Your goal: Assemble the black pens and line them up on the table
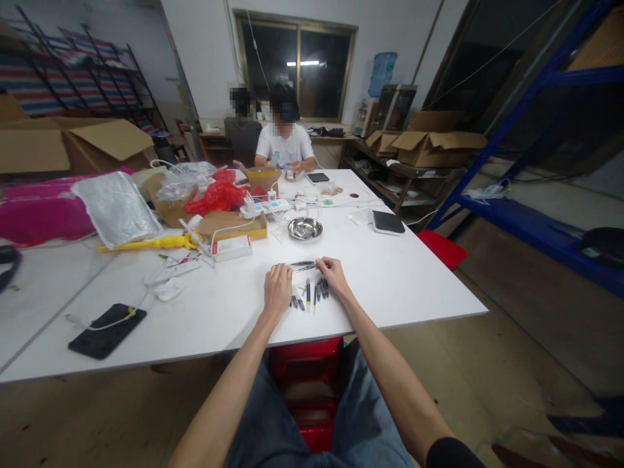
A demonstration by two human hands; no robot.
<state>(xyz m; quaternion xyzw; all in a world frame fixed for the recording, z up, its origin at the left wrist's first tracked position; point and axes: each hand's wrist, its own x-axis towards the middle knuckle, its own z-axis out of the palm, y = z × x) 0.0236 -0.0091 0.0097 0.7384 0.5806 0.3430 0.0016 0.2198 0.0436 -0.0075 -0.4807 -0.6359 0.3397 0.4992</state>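
Note:
My left hand and my right hand are close together above the near part of the white table, fingers closed. Between them runs a slim dark pen part, pinched at its right end by my right fingertips and reaching into my left hand. A second thin dark line lies just beyond it; whether it is held I cannot tell. Below the hands are pen refills with yellow ends. Dark pen pieces lie by my right hand, and more short dark pieces beside my left. A shiny metal dish with small parts stands beyond.
On the left are a black phone with a cable, a small white box, a yellow object and red plastic bags. A black-topped device sits at right. Across the table sits a person in white.

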